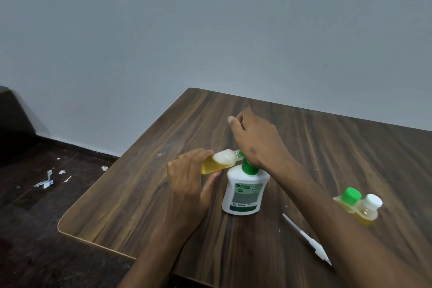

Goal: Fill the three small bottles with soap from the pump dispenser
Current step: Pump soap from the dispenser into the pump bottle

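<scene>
A white pump dispenser [244, 190] with a green collar stands mid-table. My right hand [253, 140] rests on top of its pump head, covering it, fingers curled. My left hand [189, 175] holds a small clear bottle [218, 162] tilted almost on its side, its open neck against the pump spout; yellow soap and white foam are inside it. Two more small bottles of yellow soap stand at the right, one with a green cap [349, 197] and one with a white cap [370, 210], partly hidden behind my right forearm.
A white pen [308, 241] lies on the wooden table [145, 194] near my right forearm. The table's left edge drops to a dark floor with paper scraps [46, 181]. A grey wall stands behind.
</scene>
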{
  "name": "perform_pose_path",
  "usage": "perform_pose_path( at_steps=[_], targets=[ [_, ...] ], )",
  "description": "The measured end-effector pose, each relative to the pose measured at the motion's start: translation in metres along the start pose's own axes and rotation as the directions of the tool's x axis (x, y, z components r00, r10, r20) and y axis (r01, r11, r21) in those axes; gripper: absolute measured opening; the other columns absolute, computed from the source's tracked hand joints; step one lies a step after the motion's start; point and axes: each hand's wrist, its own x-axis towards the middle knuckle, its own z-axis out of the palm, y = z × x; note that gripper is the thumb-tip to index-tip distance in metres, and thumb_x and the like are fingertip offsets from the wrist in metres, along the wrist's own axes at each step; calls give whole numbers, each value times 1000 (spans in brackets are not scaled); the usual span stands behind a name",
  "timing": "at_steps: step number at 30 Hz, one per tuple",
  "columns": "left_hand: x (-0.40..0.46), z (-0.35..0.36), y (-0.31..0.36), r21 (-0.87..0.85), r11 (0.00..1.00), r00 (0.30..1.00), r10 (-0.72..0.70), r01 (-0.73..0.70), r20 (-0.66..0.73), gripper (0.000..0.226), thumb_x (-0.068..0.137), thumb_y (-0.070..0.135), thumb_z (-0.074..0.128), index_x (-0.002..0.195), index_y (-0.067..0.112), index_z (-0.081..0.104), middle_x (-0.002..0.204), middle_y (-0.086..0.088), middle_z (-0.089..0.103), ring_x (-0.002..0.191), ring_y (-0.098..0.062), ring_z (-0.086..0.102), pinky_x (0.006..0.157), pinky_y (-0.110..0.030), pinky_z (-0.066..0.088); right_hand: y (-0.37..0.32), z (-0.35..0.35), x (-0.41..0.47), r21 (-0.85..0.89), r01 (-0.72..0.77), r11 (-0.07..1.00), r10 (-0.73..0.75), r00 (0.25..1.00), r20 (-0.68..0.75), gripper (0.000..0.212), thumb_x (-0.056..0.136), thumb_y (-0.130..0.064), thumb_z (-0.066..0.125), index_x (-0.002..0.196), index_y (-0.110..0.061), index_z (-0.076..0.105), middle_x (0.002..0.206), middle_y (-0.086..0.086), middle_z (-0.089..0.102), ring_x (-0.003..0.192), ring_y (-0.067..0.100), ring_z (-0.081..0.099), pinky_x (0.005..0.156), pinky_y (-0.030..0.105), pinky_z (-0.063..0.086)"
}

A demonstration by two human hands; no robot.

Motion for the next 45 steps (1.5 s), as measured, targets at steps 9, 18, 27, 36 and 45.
perform_pose_path(
  at_steps=[9,18,27,36,45],
  targets=[
    [0,0,0,1,1000,1000,7,-7,-3,37,100,27,66,133,16,56,120,-10,72,112,-19,59,97,-31,35,0,-1,1,-12,13,1000,-13,1000,-3,38,108,-48,30,104,-19,54,89,-4,63,81,18,61,91,47,49],
    [0,0,0,-1,1000,1000,13,-13,7,37,99,27,66,132,14,56,119,-13,72,113,-20,59,97,-31,34,-1,-2,-1,-6,15,1000,-15,999,-32,39,109,-49,28,107,-19,53,89,-4,63,82,18,62,91,47,50],
    [-1,1,-1,0,1000,1000,6,-6,7,37,99,25,66,133,14,56,121,-12,71,113,-22,60,98,-34,35,-2,-2,-1,31,-6,1000,6,1000,-21,37,109,-48,28,107,-19,51,88,-5,62,83,17,61,93,48,50],
    [-1,0,1,2,1000,1000,0,0,10,37,98,26,66,133,15,56,121,-12,72,114,-21,60,97,-34,35,-2,-1,-1,25,-18,1000,18,1000,-9,38,109,-48,28,108,-18,52,90,-3,63,84,19,62,94,49,49],
    [-1,0,0,-2,1000,1000,-9,9,8,37,99,26,65,133,15,56,120,-12,72,113,-21,60,99,-32,33,-2,-2,-2,17,-11,1000,12,1000,-5,40,109,-49,28,107,-18,52,91,-3,63,83,19,62,93,49,49]
  ],
)
